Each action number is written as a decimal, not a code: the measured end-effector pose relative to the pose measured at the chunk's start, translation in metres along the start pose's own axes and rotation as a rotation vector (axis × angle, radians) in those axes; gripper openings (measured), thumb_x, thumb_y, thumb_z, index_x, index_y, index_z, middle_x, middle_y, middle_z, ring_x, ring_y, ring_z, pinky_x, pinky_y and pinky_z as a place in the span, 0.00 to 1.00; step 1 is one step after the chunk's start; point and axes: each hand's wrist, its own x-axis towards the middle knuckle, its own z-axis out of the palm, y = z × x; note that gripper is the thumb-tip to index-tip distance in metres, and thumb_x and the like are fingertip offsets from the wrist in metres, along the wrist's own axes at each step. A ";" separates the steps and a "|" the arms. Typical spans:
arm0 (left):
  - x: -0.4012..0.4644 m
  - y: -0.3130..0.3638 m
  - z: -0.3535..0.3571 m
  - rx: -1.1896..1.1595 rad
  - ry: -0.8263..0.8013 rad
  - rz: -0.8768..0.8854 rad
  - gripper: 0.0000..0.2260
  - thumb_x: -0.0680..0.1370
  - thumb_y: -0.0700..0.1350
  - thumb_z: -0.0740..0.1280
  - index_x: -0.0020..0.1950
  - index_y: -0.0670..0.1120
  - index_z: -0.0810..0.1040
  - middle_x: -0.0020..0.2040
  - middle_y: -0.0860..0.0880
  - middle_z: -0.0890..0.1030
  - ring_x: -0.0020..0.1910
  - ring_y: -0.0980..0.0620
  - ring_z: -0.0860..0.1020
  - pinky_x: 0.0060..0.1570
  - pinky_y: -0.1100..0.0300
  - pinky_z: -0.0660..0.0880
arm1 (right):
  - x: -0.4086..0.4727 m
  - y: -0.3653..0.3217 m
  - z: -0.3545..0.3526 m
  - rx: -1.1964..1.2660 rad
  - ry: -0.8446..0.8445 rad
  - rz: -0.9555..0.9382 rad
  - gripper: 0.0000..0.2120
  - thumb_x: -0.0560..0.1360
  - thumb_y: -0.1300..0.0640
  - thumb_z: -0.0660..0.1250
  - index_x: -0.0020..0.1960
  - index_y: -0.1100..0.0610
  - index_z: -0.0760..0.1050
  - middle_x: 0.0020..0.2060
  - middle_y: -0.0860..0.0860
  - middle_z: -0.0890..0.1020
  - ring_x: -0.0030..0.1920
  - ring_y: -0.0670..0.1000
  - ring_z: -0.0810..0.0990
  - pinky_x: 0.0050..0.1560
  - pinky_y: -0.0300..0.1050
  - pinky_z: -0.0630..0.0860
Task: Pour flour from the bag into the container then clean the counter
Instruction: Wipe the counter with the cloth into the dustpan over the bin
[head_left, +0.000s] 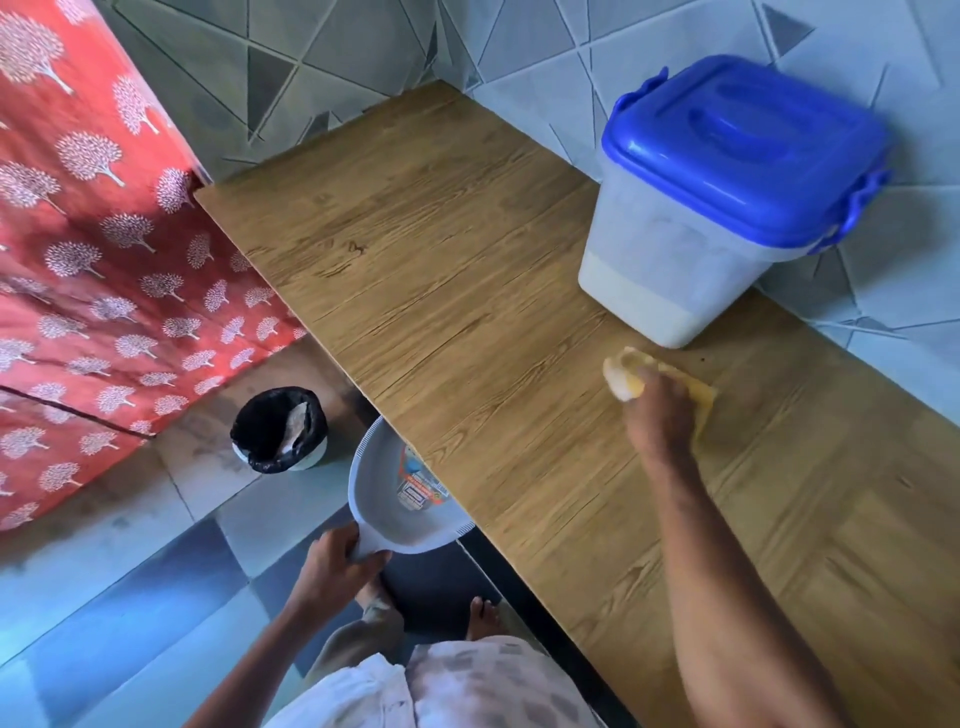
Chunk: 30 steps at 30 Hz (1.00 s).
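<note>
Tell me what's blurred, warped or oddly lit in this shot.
Head view: the right hand and its yellow cloth are smeared by motion blur; the blue-lidded container looks slightly soft. The wide lens bends the counter edge and wall tiles. The floor at lower left has a strong blue cast. The left hand and dustpan are fairly sharp.

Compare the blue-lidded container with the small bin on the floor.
The container stands on the counter, shut under a blue lid; the bin sits on the floor, open-topped. The container's walls are translucent white with white contents; the bin has a black liner. Both stand upright.
</note>
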 end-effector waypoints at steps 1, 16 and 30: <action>-0.004 0.003 0.003 -0.004 -0.017 0.001 0.10 0.65 0.49 0.75 0.32 0.46 0.76 0.26 0.54 0.77 0.25 0.57 0.71 0.27 0.64 0.64 | -0.016 -0.008 0.015 -0.010 -0.022 -0.059 0.16 0.74 0.68 0.66 0.59 0.59 0.79 0.52 0.63 0.83 0.53 0.65 0.81 0.48 0.56 0.79; -0.042 0.012 0.024 -0.021 -0.208 0.020 0.11 0.70 0.44 0.74 0.34 0.45 0.74 0.24 0.54 0.74 0.22 0.55 0.68 0.27 0.60 0.67 | -0.130 -0.069 -0.016 0.683 -0.113 -0.293 0.31 0.62 0.75 0.58 0.60 0.59 0.81 0.52 0.51 0.87 0.51 0.49 0.84 0.55 0.45 0.80; -0.052 -0.002 0.052 0.002 -0.274 0.083 0.14 0.67 0.55 0.72 0.45 0.46 0.81 0.36 0.49 0.83 0.35 0.47 0.81 0.35 0.49 0.79 | -0.185 -0.041 0.030 0.124 -0.163 -0.340 0.22 0.68 0.69 0.69 0.62 0.59 0.80 0.54 0.59 0.84 0.51 0.61 0.84 0.48 0.52 0.81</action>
